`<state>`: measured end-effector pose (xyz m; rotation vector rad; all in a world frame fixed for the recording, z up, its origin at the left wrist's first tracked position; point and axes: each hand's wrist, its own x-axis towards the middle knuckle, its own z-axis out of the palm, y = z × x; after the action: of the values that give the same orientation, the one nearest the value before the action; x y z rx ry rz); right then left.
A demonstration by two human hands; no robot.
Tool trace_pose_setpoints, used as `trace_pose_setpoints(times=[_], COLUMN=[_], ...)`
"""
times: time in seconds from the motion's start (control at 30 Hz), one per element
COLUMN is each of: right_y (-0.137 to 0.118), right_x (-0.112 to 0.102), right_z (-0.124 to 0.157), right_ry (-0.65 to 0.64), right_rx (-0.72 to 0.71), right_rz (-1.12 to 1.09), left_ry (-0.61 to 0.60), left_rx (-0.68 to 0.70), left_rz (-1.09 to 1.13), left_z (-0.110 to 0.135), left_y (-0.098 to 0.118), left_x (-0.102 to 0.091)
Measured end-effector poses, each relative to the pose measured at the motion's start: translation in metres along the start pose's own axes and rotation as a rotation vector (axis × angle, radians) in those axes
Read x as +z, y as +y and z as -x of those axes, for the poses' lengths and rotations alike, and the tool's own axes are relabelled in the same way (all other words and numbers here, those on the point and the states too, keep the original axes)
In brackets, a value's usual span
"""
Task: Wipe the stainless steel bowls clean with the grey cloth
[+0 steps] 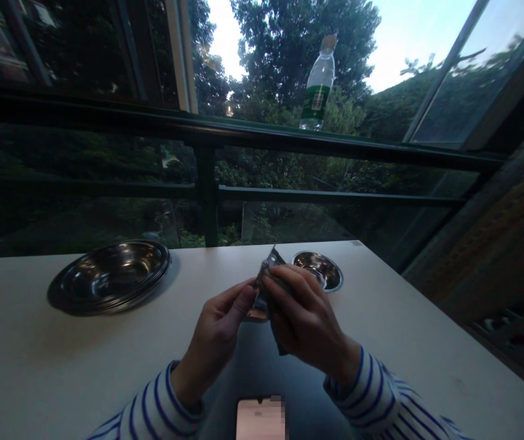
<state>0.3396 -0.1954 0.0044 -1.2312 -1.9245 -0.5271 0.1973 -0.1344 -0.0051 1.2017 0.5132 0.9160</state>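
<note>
In the head view, my left hand (pixel 220 327) pinches a small shiny, silvery piece (pixel 258 313) between thumb and fingers. Its kind is hard to make out, since my fingers cover most of it. My right hand (pixel 305 315) is closed on a dark grey, cloth-like piece (pixel 282 342) that presses against the shiny piece from the right. A thin pointed corner rises above both hands. Just behind my right hand stands a small steel bowl (pixel 334 280), partly hidden by my fingers.
A stack of wide steel basins (pixel 110 278) sits at the left on the white table (pixel 27 360). A phone (pixel 259 421) lies at the near edge. Beyond the table runs a dark railing (pixel 252 135), with a green-labelled plastic bottle (pixel 317 101) on top.
</note>
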Motion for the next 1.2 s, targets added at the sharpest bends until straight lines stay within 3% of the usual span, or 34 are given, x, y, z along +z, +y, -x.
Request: trace_pose_setpoints(times=[0.07,0.23,0.3,0.4,0.6,0.67,0.8,0.87,1.1,1.2], right_y=[0.003,0.03,0.036,0.029,0.004,0.01,0.032,0.037,0.016,0.022], right_x=[0.0,-0.002,-0.003,-0.004,-0.004,-0.004,-0.001,0.0,-0.009,-0.007], right_z=[0.0,-0.005,-0.006,-0.006,-0.005,-0.005,-0.004,-0.004,-0.007,-0.006], right_ry=[0.02,0.111,0.118,0.106,0.011,0.035,0.109,0.12,0.054,0.092], right_rx=[0.018,0.356,0.424,0.377,0.034,0.074,0.355,0.43,0.193,0.267], right_rz=[-0.015,-0.161,-0.203,-0.172,-0.084,-0.102,-0.184,-0.209,-0.171,-0.226], left_ry=[-0.024,-0.112,-0.12,-0.099,-0.09,-0.102,-0.096,-0.089,-0.1,-0.109], left_rx=[-0.003,-0.032,-0.027,-0.019,-0.033,-0.048,-0.06,-0.056,-0.067,-0.082], left_rz=[0.006,0.031,0.038,0.015,0.005,0.004,0.021,0.023,0.0,0.02], left_z=[-0.001,0.0,0.0,-0.001,-0.002,-0.002,-0.002,-0.002,-0.002,-0.004], left_y=[0.0,0.003,0.003,0.002,0.002,0.003,0.006,0.007,0.009,0.012], left_x=[0.0,0.0,-0.001,-0.003,-0.004,-0.004,-0.004,-0.003,-0.004,-0.007])
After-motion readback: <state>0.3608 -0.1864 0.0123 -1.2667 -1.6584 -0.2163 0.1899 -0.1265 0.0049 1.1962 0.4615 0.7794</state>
